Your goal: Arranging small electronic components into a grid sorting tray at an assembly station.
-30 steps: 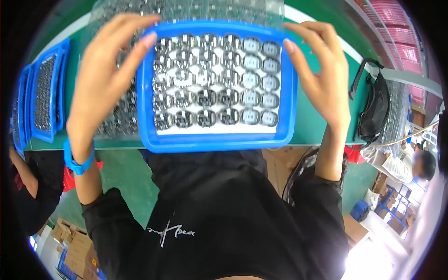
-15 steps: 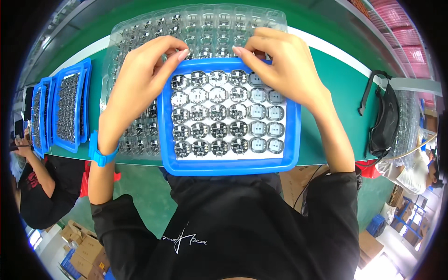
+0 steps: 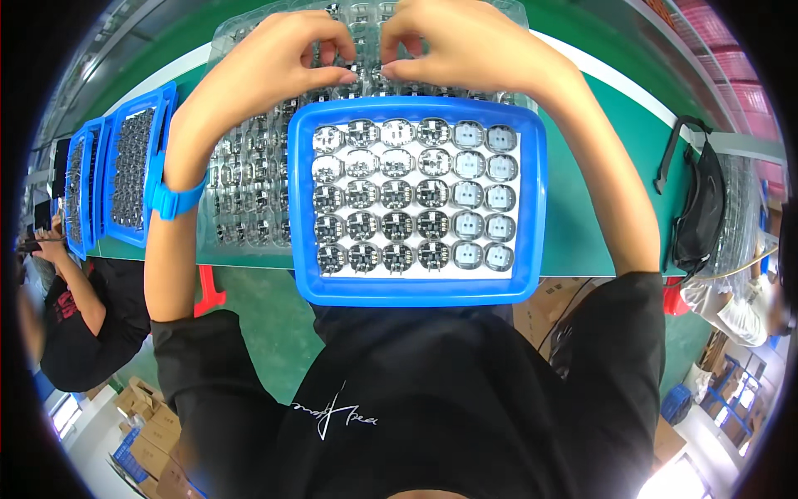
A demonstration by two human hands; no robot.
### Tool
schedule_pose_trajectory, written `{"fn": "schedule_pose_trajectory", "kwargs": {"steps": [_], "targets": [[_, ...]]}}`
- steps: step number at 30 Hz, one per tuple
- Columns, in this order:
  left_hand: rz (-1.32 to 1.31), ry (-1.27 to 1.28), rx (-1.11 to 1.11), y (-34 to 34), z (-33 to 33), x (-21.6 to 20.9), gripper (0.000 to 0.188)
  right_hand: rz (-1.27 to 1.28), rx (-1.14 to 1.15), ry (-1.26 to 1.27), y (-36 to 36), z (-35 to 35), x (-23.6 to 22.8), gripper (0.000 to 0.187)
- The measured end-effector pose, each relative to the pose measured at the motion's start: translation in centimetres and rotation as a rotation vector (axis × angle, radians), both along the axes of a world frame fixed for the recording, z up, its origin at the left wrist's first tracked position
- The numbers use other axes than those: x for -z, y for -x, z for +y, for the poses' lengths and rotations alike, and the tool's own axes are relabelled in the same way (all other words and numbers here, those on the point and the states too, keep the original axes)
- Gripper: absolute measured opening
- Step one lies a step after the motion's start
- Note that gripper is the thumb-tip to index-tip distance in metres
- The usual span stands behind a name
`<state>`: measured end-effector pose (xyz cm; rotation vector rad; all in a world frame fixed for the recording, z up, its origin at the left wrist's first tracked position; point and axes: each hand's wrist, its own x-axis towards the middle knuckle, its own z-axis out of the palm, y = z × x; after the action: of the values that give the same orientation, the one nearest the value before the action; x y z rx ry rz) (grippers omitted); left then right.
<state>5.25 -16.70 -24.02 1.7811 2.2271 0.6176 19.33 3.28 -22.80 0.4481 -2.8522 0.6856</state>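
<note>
Both hands had shifted: half a second earlier they were near the far rim of the blue rectangular plastic tray [image 3: 420,297]; now they were past it, over the clear moulded plastic tray [image 3: 223,41]. Meaning: work was at the clear tray, not the blue one.

Left hand [image 3: 278,62]: beyond blue tray's far rim, thumb and fingers curled toward the small dark parts there. Right hand [image 3: 465,41]: also beyond that rim, facing the left one, same curl. Grip: fingertips near parts on both, but couldn't tell if either pinched one.

Blue tray sat at the near edge of the green tabletop [image 3: 573,200], untouched. Inside: rounded black circuit-board parts [image 3: 396,195] in four left columns, rounded pale-grey pieces [image 3: 469,195] in two right ones, five rows, same layout as before. Black fabric bag [image 3: 697,200] lay well right of blue tray.
</note>
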Motion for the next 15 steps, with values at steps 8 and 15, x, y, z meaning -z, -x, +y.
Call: {"fn": "schedule_pose_trajectory", "kwargs": {"steps": [8,15], "targets": [[0.116,-0.026,0.082,-1.7,1.3,-0.2,0.011,-0.045,0.166,-0.022,-0.5,-1.1,0.0,0.018],[0.103,-0.358,0.171,-6.9,-0.1,-3.1,0.012,-0.003,0.231,0.170,-10.5,0.9,-5.6,0.009]]}}
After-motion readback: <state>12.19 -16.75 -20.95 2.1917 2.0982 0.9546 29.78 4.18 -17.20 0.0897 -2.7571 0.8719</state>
